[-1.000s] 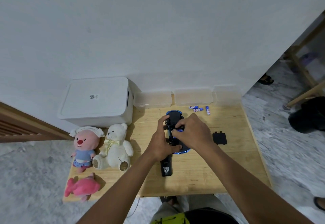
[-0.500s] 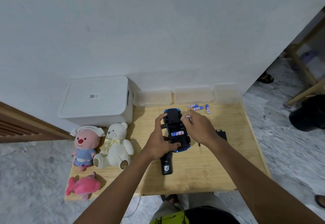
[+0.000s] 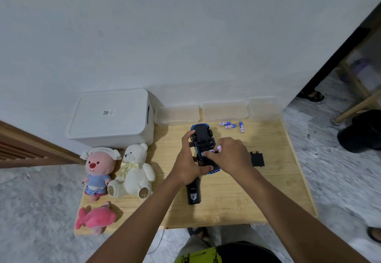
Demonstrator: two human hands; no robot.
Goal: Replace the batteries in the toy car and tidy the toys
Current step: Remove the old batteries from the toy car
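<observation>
Head view: grips the overturned blue toy car (image 3: 203, 139) with the left hand (image 3: 188, 165), forefinger at its far wheel, thumb curled at its near end. Pinches a battery (image 3: 219, 148) in the right hand (image 3: 229, 157), just above the car's open underside. Beyond the right hand, three loose batteries (image 3: 230, 126); just right of it, a black battery cover (image 3: 257, 159). Under the left wrist, a black remote control (image 3: 193, 193) on the tabletop (image 3: 237, 205). Well left of the left hand, a white teddy bear (image 3: 134, 172).

The left hand (image 3: 187, 167) and right hand (image 3: 231, 155) end bare forearms, and at the frame's bottom centre show a yellow-green garment (image 3: 199, 257) with black print and greyish trousers (image 3: 228, 234).
</observation>
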